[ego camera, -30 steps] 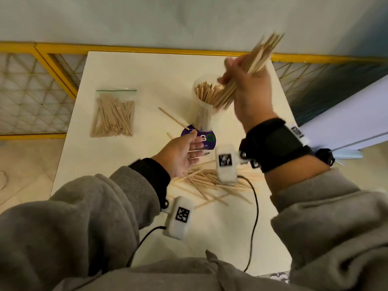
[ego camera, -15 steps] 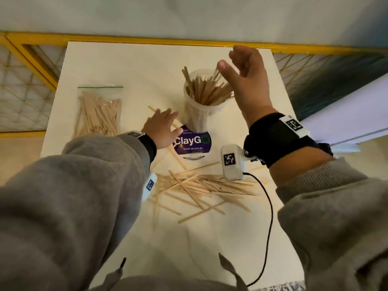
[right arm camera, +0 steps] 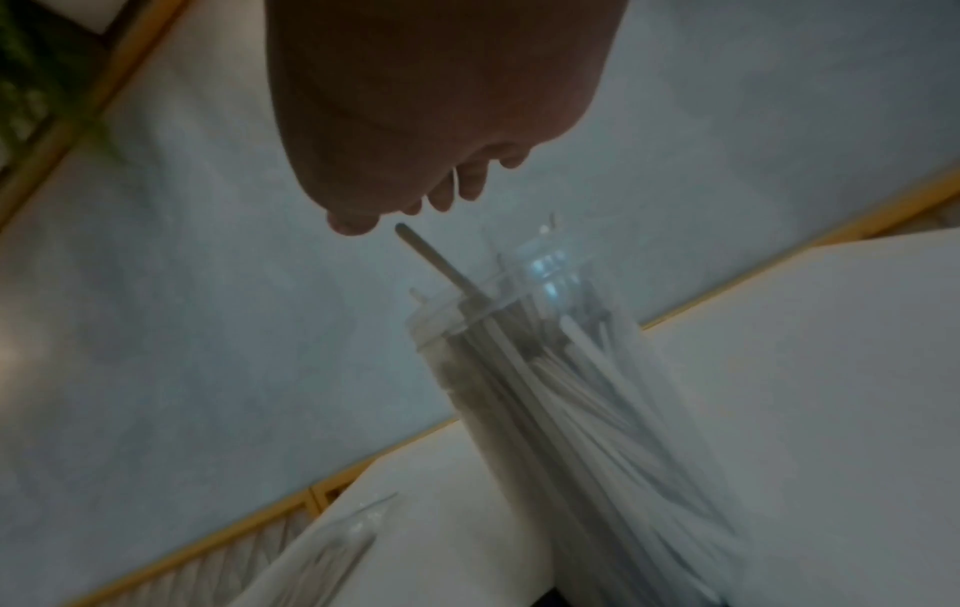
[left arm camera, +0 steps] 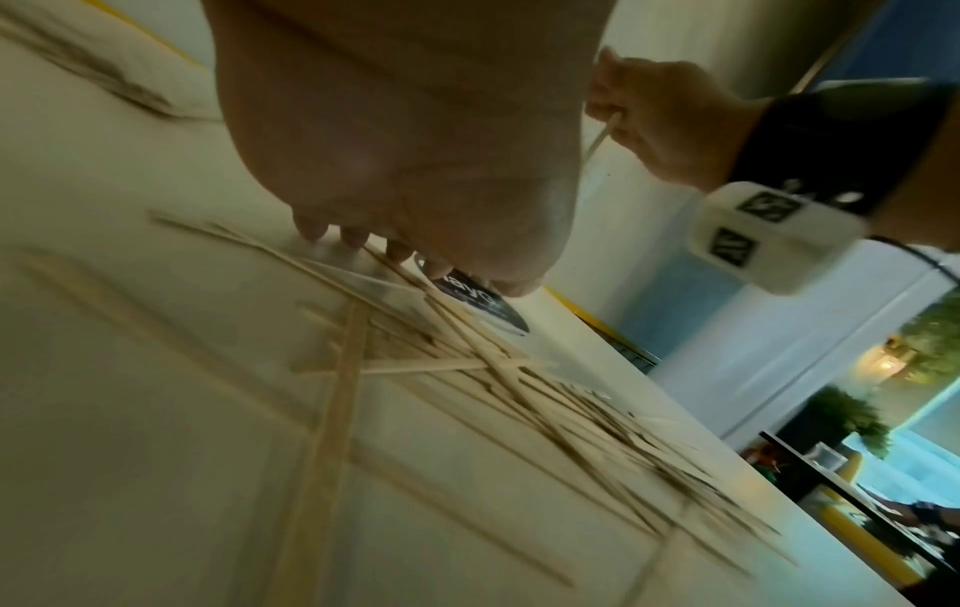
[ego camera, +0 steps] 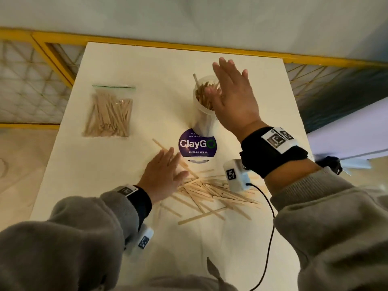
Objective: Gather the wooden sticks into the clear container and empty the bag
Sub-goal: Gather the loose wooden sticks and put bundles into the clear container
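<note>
Wooden sticks [ego camera: 212,193] lie scattered at six o'clock of the clear container [ego camera: 204,101] on the tabletop [ego camera: 147,66]; bag [ego camera: 109,112] at nine. Left hand [ego camera: 162,177] lies spread flat on them; right hand [ego camera: 233,97] hovers spread over the container. Left wrist view: fingers [left arm camera: 353,238] touch sticks. Right wrist view: one stick [right arm camera: 436,258] juts out.

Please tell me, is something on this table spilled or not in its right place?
Yes. Many loose sticks lie crossed in a messy heap on the table, in front of the clear container. One stick leans out above its rim. The bag is still full.
</note>
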### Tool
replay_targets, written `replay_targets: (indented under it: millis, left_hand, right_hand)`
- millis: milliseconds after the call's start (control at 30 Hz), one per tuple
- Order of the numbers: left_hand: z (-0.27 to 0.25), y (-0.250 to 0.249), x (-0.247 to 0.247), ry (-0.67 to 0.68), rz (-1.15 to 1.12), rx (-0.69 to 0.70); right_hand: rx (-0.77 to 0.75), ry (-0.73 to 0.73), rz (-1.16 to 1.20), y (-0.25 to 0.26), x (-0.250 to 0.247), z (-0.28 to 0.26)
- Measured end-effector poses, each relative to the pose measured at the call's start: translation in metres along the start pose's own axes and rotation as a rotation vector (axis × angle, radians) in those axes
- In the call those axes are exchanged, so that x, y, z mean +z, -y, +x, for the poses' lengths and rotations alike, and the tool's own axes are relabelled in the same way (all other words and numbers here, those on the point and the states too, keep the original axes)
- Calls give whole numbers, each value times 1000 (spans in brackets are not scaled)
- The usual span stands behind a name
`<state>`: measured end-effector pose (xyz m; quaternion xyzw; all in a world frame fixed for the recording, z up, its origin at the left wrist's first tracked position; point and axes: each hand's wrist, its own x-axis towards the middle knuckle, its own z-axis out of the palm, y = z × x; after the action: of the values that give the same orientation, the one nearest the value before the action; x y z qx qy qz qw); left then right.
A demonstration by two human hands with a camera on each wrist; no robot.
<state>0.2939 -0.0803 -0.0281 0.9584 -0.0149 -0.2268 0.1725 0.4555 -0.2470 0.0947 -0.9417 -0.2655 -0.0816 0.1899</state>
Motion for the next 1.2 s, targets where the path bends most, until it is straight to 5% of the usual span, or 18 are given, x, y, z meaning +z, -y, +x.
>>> replay_targets:
  millis: [167,300,367,433,567,633,933,1100,1200]
  left_hand:
    - [-32,6,-8,35,194,95]
    - [-46,26,-13,82,230,135]
    - [-54,35,-11,150,221,161]
    - [-59,45,-7,196,230,216]
    - [-67,63,7,249,318,305]
    - [-69,65,13,204,319,311]
    - [-63,4,53,-32,70,186]
    - [-60,15,41,-89,108,183]
    - [-50,29,29,-29,197,208]
  right_hand:
    - [-143,384,-212,13,6,14]
    - [-51,-131,86,9,-12,-10]
    - [9,-222,245,3,-11,-44]
    - [54,-36,270,-4,6,-88]
    - [87,691,103,-23,49,-164]
    - [87,816,-28,-29,63,-192]
    - [157,559,36,20,98,-223]
    - [339,404,114,-30,56,-240]
    - [441,526,17,-70,38,-267]
